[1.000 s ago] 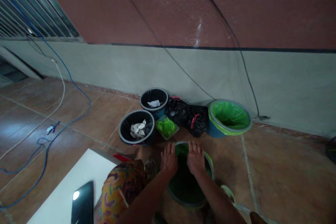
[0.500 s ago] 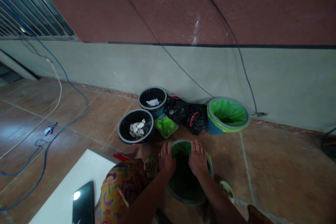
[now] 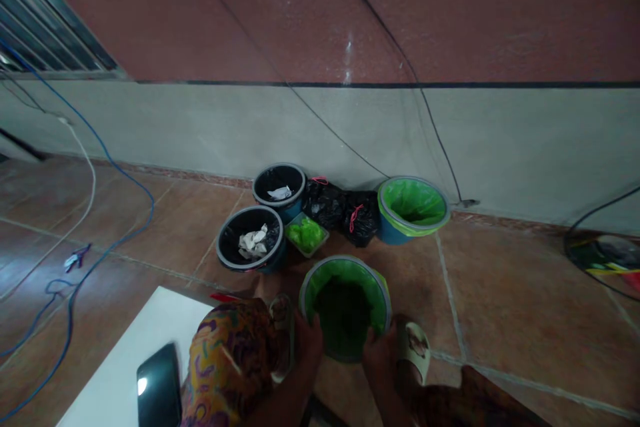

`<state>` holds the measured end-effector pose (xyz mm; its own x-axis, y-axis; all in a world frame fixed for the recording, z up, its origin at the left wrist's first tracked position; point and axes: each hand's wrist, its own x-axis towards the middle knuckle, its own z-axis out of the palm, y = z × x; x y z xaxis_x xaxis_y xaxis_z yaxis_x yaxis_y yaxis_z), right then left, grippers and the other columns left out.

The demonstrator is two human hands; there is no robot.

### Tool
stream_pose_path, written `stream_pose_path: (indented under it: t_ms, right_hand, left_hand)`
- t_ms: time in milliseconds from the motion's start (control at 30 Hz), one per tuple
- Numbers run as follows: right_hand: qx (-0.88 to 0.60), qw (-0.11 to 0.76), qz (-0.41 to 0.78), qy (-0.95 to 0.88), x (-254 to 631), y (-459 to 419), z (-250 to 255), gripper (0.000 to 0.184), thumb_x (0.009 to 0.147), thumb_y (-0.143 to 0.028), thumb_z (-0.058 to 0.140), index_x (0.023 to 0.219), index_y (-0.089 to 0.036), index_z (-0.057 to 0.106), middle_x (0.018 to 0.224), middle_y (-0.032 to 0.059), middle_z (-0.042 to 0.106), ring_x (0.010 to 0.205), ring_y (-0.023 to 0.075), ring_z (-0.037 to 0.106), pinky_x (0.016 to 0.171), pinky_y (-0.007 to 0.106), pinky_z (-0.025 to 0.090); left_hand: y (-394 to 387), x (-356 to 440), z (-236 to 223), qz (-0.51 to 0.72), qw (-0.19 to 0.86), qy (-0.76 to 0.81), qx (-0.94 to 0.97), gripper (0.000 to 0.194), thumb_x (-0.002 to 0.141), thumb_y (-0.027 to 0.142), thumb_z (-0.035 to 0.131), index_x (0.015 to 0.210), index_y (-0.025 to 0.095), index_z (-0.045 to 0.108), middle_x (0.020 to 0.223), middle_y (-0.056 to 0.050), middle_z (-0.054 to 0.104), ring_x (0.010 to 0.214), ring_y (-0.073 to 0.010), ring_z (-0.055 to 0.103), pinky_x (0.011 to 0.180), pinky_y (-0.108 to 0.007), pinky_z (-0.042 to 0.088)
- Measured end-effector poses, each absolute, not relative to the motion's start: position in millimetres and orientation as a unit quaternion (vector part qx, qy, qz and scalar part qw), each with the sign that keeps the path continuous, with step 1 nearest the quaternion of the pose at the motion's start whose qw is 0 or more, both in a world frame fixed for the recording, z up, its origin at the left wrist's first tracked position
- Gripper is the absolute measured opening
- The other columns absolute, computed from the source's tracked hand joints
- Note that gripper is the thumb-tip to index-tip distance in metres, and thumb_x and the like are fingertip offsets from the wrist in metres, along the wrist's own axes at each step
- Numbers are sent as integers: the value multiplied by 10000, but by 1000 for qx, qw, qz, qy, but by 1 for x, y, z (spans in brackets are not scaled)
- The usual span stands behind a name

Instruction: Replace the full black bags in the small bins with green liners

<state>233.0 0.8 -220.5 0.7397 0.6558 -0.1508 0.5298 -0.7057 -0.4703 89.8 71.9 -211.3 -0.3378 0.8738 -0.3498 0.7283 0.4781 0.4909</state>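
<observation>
A round bin lined with a green bag (image 3: pixel 345 268) stands on the floor between my feet, its dark inside facing up at me. My left hand (image 3: pixel 309 341) grips its near left rim, the thumb over the edge and the other fingers mostly hidden outside. On the near right rim, my right hand (image 3: pixel 377 350) holds the bin in the same way, in shadow. Beyond it sits a clear tray of bright green bags (image 3: pixel 306 235). Two tied black bags with red ties (image 3: pixel 360 219) lie behind, beside another green-lined bin (image 3: pixel 416 225).
Two black-lined bins hold crumpled paper, the nearer bin (image 3: pixel 225 250) at left of the tray. A white board (image 3: pixel 115 360) with a dark phone (image 3: pixel 159 387) is at lower left. A blue cable (image 3: pixel 125 173) and keys (image 3: pixel 77 257) lie left; the wall (image 3: pixel 500 147) runs behind.
Both hands have moved from the far inner rim back to the near sides, now gripping the bin. The bin's green lining shows more, and the view has shifted slightly right.
</observation>
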Motion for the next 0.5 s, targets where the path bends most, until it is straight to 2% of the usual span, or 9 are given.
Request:
stream_pose_path:
  t_ms: [133,267,367,500]
  right_hand:
    - [-910,192,135,-340,231,1,-224,671,960,-331,223,1425,152,253,1357,394,470,1244,403,530,980,460,438]
    - [-917,177,129,-333,228,-2,-226,653,962,-329,194,1423,128,261,1296,389,520,1138,403,596,900,460,474]
    - [-917,179,126,-335,232,-2,-225,639,959,-324,222,1424,112,270,1297,376,520,1180,397,570,899,448,466]
    - [-917,186,106,-336,252,16,-216,609,950,-358,294,1401,49,348,1259,319,562,1194,381,549,914,440,451]
  left_hand:
    - [68,92,-215,141,283,807,499,608,900,274,461,1476,144,319,1410,-173,552,1357,-249,484,1111,-398,415]
    - [67,92,-217,146,291,814,481,567,926,297,413,1446,79,355,1459,-215,486,1396,-259,431,1130,-380,398]
    - [68,91,-217,149,305,811,477,567,928,294,411,1433,42,354,1467,-241,467,1394,-261,432,1134,-366,393]
    - [72,88,-217,128,332,804,476,606,892,218,460,1464,98,302,1487,-190,465,1378,-225,458,1128,-344,407]
